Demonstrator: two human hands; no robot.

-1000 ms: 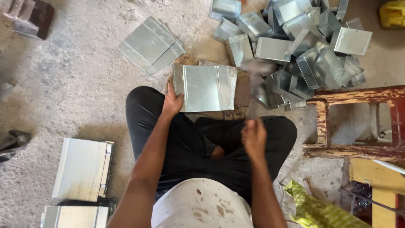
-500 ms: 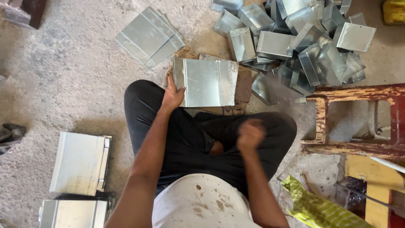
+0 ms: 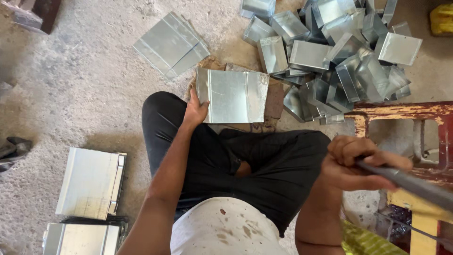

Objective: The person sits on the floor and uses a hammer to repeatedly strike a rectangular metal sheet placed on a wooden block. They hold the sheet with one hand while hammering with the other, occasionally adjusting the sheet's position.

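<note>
On the concrete floor (image 3: 80, 71), a folded sheet-metal piece (image 3: 232, 96) is being steadied by the left hand (image 3: 195, 111); the hand is lying open and fairly flat, the thumb pressing on the piece's left edge and the fingers appearing to be tucked under it, so nothing is being clenched; the piece is resting just beyond the crossed knees, over a worn brownish block (image 3: 273, 101). Lower right, a dark, smooth handle (image 3: 406, 183) is being gripped by the right hand (image 3: 354, 163); the fingers are being wrapped tightly around it, closed into a fist; the handle's far end is being cut off by the frame edge, so the tool's head is not being shown.

The held piece is being seen as a dull silver, roughly square plate with a vertical crease and turned-up sides; light is being reflected softly from its galvanised surface. Beyond it, a loose heap of small box-like metal parts (image 3: 330, 52) is being piled up at all angles; to its left, a flat stack of grey sheets (image 3: 170, 45) is lying apart; at lower left, two larger folded panels (image 3: 89, 182) are being kept side by side. Rough, dusty and speckled grey concrete is being shown all around; a chipped red-and-yellow wooden frame (image 3: 401, 113) is standing beside the right hand.
</note>
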